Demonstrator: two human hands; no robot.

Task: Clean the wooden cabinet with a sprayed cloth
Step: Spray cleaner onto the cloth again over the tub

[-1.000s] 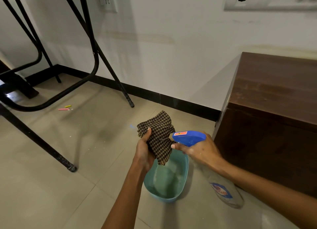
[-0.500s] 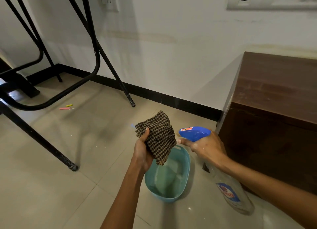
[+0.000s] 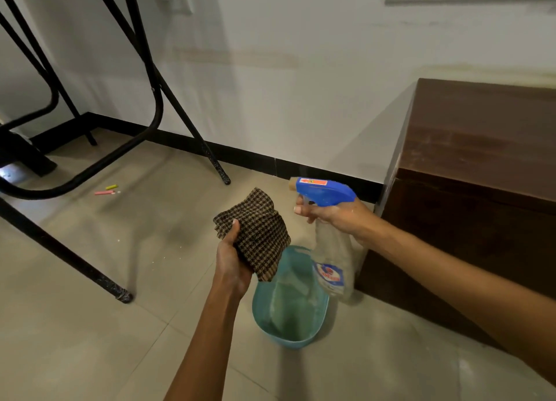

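Observation:
My left hand (image 3: 233, 256) grips a brown checked cloth (image 3: 258, 232), bunched and held up over the floor. To its right, my right hand (image 3: 337, 215) holds a clear spray bottle (image 3: 331, 265) by its blue trigger head (image 3: 323, 191), nozzle pointing left, a little above the cloth and apart from it. The dark wooden cabinet (image 3: 478, 148) stands against the wall at the right, its top bare.
A teal plastic basin (image 3: 290, 337) sits on the tiled floor beneath the cloth and bottle. Black metal table legs (image 3: 156, 99) cross the left side, one foot at the near left. Two small chalk pieces (image 3: 106, 190) lie on the floor beyond.
My right hand has lifted the spray bottle up and away from the cloth, to the right. The cloth stays gripped in my left hand.

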